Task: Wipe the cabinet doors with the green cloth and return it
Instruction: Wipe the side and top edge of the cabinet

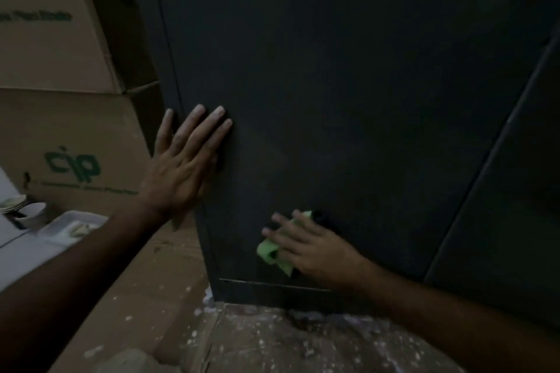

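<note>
Dim scene, head view looking down at a dark cabinet door (348, 94). Right hand (315, 248) is low on the door, near its bottom edge, fingers spread and pressing the green cloth (272, 253) flat against the panel. Cloth is bunched under the palm and fingers, with green showing at the left of the hand and a bit above the fingertips. It is pinned under the hand rather than gripped in a fist.

Left hand (185, 160) is open, fingers extended and slightly splayed, palm flat against the left edge of the same door, higher up than the right. It holds nothing.

A second dark door panel (509, 206) sits to the right, separated by a thin vertical seam. Below the door is a dark plinth strip, then a speckled, paint-flecked floor (303, 342).

Left of the cabinet: stacked cardboard boxes (75, 142), the lower one with green "cip" print. In front of them, a white tray (72, 221) and small white bowls (33, 212) on a pale surface; contents too blurred to tell.
</note>
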Available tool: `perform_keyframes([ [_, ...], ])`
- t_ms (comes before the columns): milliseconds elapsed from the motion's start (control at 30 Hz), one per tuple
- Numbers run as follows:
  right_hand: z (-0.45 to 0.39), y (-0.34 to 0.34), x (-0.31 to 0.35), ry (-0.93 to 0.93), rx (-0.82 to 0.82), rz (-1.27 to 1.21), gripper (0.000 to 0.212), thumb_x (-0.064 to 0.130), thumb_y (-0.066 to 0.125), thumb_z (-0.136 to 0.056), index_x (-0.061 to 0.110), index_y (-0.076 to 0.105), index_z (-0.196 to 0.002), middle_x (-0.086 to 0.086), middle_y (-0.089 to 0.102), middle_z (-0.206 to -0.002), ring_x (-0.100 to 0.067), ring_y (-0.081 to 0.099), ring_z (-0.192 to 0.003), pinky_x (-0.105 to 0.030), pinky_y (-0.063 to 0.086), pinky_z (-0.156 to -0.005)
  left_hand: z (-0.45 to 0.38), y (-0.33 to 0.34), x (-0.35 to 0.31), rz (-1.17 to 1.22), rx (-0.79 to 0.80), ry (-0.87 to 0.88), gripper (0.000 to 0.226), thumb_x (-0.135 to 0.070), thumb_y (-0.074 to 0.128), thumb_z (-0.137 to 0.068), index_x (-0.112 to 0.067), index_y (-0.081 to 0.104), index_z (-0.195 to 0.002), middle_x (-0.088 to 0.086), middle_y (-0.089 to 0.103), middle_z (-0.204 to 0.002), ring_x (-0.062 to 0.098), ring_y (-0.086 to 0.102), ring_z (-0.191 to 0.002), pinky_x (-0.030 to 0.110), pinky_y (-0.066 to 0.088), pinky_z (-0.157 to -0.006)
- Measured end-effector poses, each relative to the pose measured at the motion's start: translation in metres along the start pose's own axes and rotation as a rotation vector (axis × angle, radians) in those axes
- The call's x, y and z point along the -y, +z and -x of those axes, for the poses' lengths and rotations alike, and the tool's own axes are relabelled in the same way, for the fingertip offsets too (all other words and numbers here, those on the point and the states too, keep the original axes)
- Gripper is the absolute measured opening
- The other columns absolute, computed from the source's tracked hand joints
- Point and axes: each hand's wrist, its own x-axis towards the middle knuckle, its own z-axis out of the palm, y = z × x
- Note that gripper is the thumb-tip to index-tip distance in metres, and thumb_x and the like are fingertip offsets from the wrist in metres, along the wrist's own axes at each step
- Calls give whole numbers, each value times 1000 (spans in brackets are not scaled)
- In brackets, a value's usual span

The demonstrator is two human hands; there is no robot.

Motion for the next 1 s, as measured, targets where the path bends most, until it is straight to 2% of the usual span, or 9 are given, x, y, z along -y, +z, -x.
perform_keyframes([
  [167, -82, -18, -46, 610, -480, -76, 29, 15, 41, -109, 17, 62, -128, -9, 40, -159, -39, 34, -147, -61, 15, -123, -8, -5, 4, 24, -66, -57, 53, -31, 33, -112, -13, 38, -162, 9, 37, -168, 31, 36, -153, 58, 27, -123],
  [233, -124, -2, -5, 547, -488, -92, 32, 16, 42, -106, 18, 67, -125, -11, 52, -147, -37, 46, -132, -56, 22, -120, -10, -8, 6, 20, -86, -85, 54, -31, 35, -111, -14, 39, -161, 8, 40, -165, 31, 39, -148, 52, 27, -121],
  [367, -105, 37, 89, 140, -135, -154, 33, 23, 51, -101, 21, 73, -125, 0, 64, -139, -24, 58, -130, -44, 36, -119, -8, 1, -1, -44, -103, -86, 51, -24, 47, -112, -10, 39, -161, 13, 40, -164, 32, 36, -151, 56, 29, -123],
  [500, -7, 36, 64, 121, -34, -269, 22, 22, 57, -100, 22, 76, -112, -2, 66, -136, -26, 60, -128, -43, 41, -116, -2, 14, -10, -82, -84, -127, 69, -39, 56, -109, -7, 30, -164, 16, 31, -169, 34, 23, -158, 62, 21, -127],
  [667, 72, -18, -57, 673, -412, -102, 16, 24, 61, -98, 32, 65, -111, -8, 51, -136, -34, 49, -114, -48, 36, -93, 2, 32, -32, -38, -60, -206, 98, -63, 58, -99, -5, 18, -167, 23, 11, -173, 43, 7, -161, 68, 6, -127],
  [733, 75, -24, -65, 1042, -482, -37, 24, 26, 60, -95, 35, 63, -117, -8, 49, -129, -34, 47, -111, -45, 34, -90, -1, 37, -43, -40, -52, -156, 95, -62, 58, -99, -7, 20, -167, 22, 10, -174, 44, 7, -161, 69, 4, -127],
  [800, 69, -13, -29, 1207, -472, -46, 26, 21, 59, -89, 28, 63, -113, -13, 46, -124, -36, 46, -107, -46, 37, -86, -3, 39, -59, -37, -24, -54, 91, -60, 59, -99, -9, 25, -166, 19, 12, -174, 43, 10, -161, 71, 6, -125],
  [933, 104, 14, 53, 683, -79, -202, 25, 18, 84, -70, 27, 76, -92, -9, 62, -116, -30, 56, -98, -46, 52, -80, -7, 38, -75, -41, 25, -52, 94, -65, 57, -98, -10, 24, -166, 20, 12, -174, 42, 5, -162, 73, 7, -124],
  [1000, 144, 10, 42, 676, 16, -227, 41, 14, 91, -56, 26, 76, -92, -9, 68, -111, -32, 62, -95, -45, 50, -81, -3, 37, -69, -60, 46, -35, 95, -67, 57, -97, -11, 23, -167, 19, 11, -175, 43, 6, -162, 72, 7, -125],
])
